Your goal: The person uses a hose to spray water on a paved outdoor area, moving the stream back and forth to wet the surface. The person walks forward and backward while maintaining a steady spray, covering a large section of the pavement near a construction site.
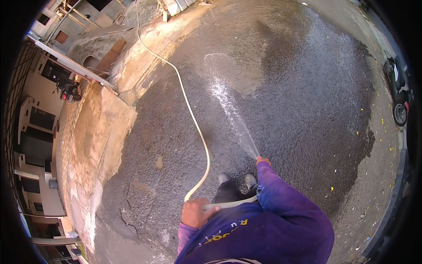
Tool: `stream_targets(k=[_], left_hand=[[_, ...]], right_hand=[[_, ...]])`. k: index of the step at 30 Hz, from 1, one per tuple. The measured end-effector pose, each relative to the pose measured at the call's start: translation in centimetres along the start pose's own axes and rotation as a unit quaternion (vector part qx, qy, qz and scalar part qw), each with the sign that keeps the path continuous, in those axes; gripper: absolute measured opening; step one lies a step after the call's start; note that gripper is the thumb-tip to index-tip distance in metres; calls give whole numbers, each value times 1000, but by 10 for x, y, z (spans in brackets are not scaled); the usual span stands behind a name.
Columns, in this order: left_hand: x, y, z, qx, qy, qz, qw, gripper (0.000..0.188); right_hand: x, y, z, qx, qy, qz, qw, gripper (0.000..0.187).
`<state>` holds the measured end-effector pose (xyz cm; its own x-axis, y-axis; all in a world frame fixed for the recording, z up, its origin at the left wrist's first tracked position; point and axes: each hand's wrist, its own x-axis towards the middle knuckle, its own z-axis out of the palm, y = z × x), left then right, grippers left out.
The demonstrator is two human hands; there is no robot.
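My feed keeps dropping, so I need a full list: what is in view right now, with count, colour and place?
hose: one, cream, runs from top left across the ground to both hands
water jet: one, white, sprays from the right hand up the middle
wet pavement: dark grey, centre and right
concrete ramp: tan, left
scooter: one, dark, right edge
shoes: two, grey, lower middle
left hand: grips the hose
right hand: at the hose end, purple sleeve

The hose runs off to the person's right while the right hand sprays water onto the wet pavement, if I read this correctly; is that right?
Not quite. In the head view the pale hose runs off to the person's left, past the left hand gripping it. The rest holds: the right hand sprays water onto the wet pavement.
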<state>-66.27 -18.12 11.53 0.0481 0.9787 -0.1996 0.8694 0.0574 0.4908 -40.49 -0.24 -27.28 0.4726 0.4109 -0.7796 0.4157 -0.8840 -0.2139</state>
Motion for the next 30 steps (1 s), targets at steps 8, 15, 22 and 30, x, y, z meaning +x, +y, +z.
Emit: stream_targets(k=[8, 15, 22, 30], left_hand=[[-2, -2, -1, -15, -4, -9, 1000, 43], [-3, 0, 0, -2, -2, 2, 1000, 42], [-1, 0, 2, -8, -9, 13, 1000, 43], [0, -5, 7, -10, -4, 32, 999, 42]], right_hand=[[16, 11, 10, -1, 15, 8, 1000, 71], [12, 24, -17, 78, 40, 58, 994, 70], [-5, 20, -36, 69, 49, 43, 995, 71], [0, 15, -35, 41, 50, 11, 998, 69]])
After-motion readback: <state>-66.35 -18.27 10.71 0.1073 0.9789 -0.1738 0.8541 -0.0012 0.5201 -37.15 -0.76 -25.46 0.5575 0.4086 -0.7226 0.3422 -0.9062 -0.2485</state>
